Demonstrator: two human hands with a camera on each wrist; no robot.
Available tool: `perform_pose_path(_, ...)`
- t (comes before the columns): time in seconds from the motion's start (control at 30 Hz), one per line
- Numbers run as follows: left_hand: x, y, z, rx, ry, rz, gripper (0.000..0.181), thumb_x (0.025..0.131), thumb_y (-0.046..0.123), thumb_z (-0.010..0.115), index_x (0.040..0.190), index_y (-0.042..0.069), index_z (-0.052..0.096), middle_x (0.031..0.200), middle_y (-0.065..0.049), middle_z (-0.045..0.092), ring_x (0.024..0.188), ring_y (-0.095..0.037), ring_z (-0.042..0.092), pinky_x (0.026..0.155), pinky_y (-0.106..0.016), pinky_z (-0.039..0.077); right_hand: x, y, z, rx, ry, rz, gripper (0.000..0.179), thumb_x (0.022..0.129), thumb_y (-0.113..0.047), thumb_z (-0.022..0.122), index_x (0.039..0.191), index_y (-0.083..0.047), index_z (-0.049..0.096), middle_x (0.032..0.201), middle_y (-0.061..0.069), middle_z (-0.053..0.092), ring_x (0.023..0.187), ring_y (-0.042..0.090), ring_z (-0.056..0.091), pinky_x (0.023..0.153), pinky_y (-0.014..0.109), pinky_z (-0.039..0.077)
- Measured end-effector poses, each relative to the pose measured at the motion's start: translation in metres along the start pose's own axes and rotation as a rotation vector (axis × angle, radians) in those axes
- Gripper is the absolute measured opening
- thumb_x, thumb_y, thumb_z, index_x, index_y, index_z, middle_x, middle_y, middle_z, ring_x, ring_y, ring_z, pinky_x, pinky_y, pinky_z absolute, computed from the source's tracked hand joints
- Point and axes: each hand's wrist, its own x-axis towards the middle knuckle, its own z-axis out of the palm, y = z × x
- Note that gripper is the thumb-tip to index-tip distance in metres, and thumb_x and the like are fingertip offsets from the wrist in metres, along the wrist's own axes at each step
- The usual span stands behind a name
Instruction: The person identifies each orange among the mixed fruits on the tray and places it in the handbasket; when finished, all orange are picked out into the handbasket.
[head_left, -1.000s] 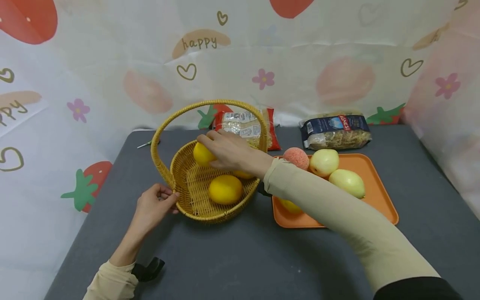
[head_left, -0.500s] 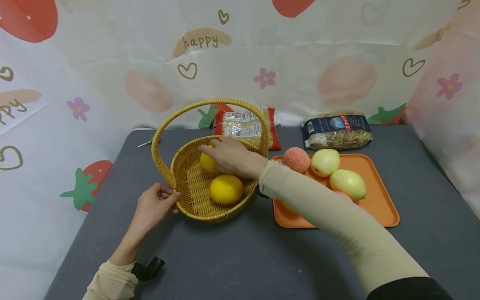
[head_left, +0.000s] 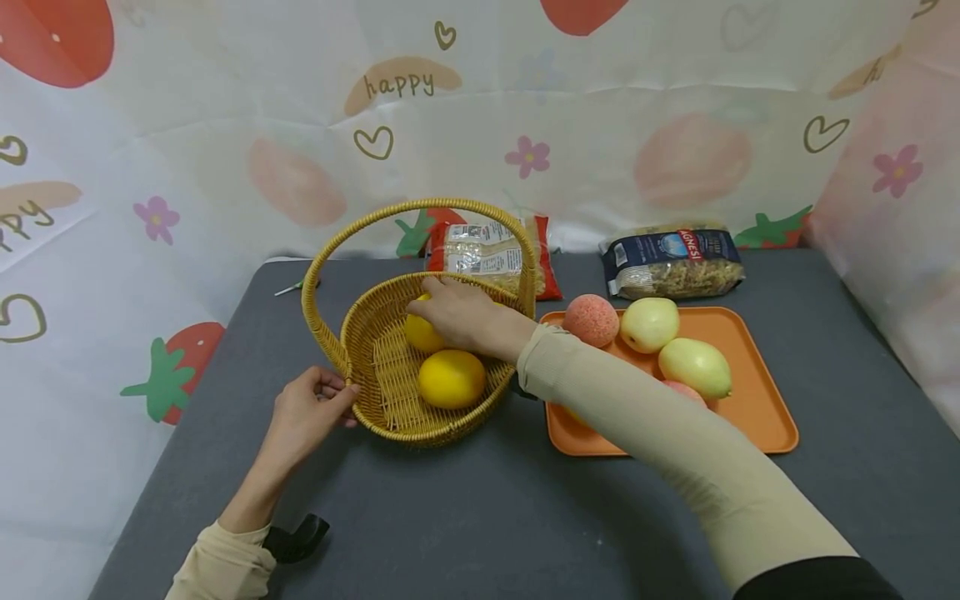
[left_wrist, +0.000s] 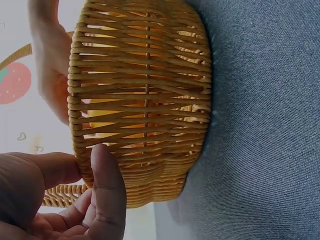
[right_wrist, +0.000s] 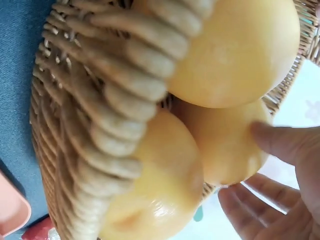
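Note:
A wicker basket (head_left: 386, 392) with a tall arched handle stands left of centre. My left hand (head_left: 307, 412) pinches its left rim between thumb and fingers; the left wrist view shows the thumb and a finger across the woven edge. My right hand (head_left: 468, 317) reaches inside and grips a yellow lemon (head_left: 422, 333), its thumb (right_wrist: 272, 137) on one side and fingers curled by the other. A second lemon (head_left: 452, 379) lies in front of it. The third lemon (right_wrist: 155, 185), hidden under my hand in the head view, shows by the rim in the right wrist view.
Right of the basket, an orange tray (head_left: 757, 400) bears two pale green fruits (head_left: 694, 367), a pink rough ball (head_left: 592, 321) and others partly behind my sleeve. A red-edged bag (head_left: 487, 254) and a dark pasta bag (head_left: 673, 260) stand at the back.
My right hand has moved lower and slightly right inside the basket, bringing the gripped lemon closer to the front one. My left hand stays on the rim.

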Motion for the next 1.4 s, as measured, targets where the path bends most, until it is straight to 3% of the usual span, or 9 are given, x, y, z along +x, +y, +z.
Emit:
perform_pose_path(0.2,-0.001,0.000,0.000,0.000,-0.004,0.002,0.033,0.096,0.029,0.060,0.109,-0.001,0.054,0.091,-0.012,0.066,0.068,-0.016,0.072,0.063,-0.032,0.059,-0.003,0.002,-0.001,-0.075,0.037,-0.004,0.040,0.103,-0.017,0.048,0.143,-0.021,0.050,0.143,0.012,0.049,0.124,0.030,0.050,0.104,0.041,0.047)
perform_pose_path(0.57,-0.001,0.002,-0.001,-0.016,-0.007,-0.002,0.034,0.096,0.028,0.061,0.111,-0.002,0.054,0.091,-0.012,0.066,0.065,-0.013,0.071,0.063,-0.031,0.060,-0.004,0.002,0.000,0.031,-0.129,0.103,0.057,0.100,-0.022,0.053,0.153,-0.022,0.034,0.160,0.017,0.022,0.146,0.034,0.031,0.107,0.049,0.046)
perform_pose_path(0.93,-0.002,0.002,-0.001,-0.009,-0.008,-0.001,0.034,0.096,0.028,0.061,0.111,-0.002,0.054,0.092,-0.013,0.066,0.066,-0.015,0.072,0.063,-0.031,0.059,-0.006,0.001,-0.001,0.047,-0.123,0.092,0.055,0.100,-0.021,0.052,0.152,-0.024,0.035,0.162,0.016,0.019,0.147,0.035,0.030,0.111,0.049,0.043)
perform_pose_path(1.2,-0.002,0.001,-0.001,-0.008,-0.008,0.011,0.034,0.097,0.029,0.061,0.110,-0.002,0.054,0.090,-0.013,0.066,0.066,-0.015,0.071,0.062,-0.031,0.059,-0.017,-0.004,-0.007,0.002,-0.030,-0.009,0.046,0.102,-0.018,0.048,0.148,-0.020,0.044,0.160,0.014,0.029,0.145,0.034,0.034,0.112,0.045,0.043)
perform_pose_path(1.4,-0.002,0.002,-0.002,-0.006,-0.008,0.019,0.035,0.097,0.030,0.061,0.109,-0.002,0.054,0.091,-0.013,0.065,0.067,-0.017,0.072,0.063,-0.032,0.060,-0.050,-0.008,-0.022,0.007,0.157,-0.145,0.040,0.098,-0.014,0.050,0.138,-0.019,0.055,0.150,0.013,0.045,0.135,0.031,0.049,0.107,0.041,0.048)
